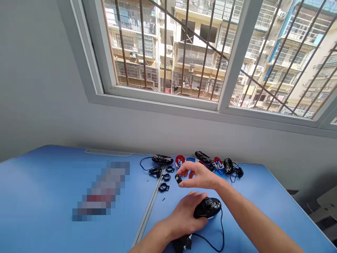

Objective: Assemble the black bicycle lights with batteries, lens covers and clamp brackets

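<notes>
1. The left hand [185,211] is wrapped around the left end of the black oval unit [211,207], fingers along its far side and thumb along the near side. The unit is low over the near part of the desk [65,179], right of the seam; whether it rests there or is slightly lifted is hard to tell.
2. The right hand [198,174] pinches a small black piece [178,179] between thumb and index fingertip, above and apart from the unit.
3. To handle this well, I would keep the left grip firm but clear of the ribbed block [209,203] on the unit's upper side, so that face stays reachable.
4. The pinch should stay light and square (a piece this small could easily twist or slip).
5. The unit's long axis runs mostly left to right, its right end angled slightly toward the window wall. The ribbed block faces up.
6. The small piece is tilted, its long axis slanting from upper left to lower right, with a pale round spot facing the viewer.
7. The cord [223,230] loops from the unit's right end toward the near edge; better to leave it slack, as a tug might turn the unit.
</notes>
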Tool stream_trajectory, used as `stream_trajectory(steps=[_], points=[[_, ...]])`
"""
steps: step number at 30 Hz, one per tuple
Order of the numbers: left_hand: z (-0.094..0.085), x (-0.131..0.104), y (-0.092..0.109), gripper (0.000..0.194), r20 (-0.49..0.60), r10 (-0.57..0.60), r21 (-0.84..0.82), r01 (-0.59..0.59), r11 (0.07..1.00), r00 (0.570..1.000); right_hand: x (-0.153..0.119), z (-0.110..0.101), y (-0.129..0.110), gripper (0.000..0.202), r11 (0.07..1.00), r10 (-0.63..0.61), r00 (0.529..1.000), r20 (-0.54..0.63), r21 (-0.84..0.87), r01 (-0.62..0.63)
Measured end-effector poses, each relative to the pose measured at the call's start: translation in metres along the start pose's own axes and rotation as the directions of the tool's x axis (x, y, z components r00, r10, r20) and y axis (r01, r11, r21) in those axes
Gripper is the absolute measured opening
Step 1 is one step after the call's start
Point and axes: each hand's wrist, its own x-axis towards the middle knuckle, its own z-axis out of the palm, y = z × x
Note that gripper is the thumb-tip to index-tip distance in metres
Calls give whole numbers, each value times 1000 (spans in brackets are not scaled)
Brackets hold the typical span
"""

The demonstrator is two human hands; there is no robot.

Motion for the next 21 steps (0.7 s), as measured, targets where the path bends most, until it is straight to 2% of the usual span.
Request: stream_trajectory(steps=[5,11,14,21], points=[[5,4,-9,55,-37,54,17,-53,998,998,-50,-25,24,27,944,147,976,-163,318,-89],[3,5,-8,58,-18,24,1,-24,1000,1000,-102,-15,48,33,854,250,938,-240,512,-97],[4,5,-7,56,-17,11,-33,-12,999,1000,-111,-8,55,38,833,250,937,-245,548,-79],[6,7,0,43,-26,-22,-116,19,993,999,-114,-3,65,42,779,220,963,-154,622,-79]])
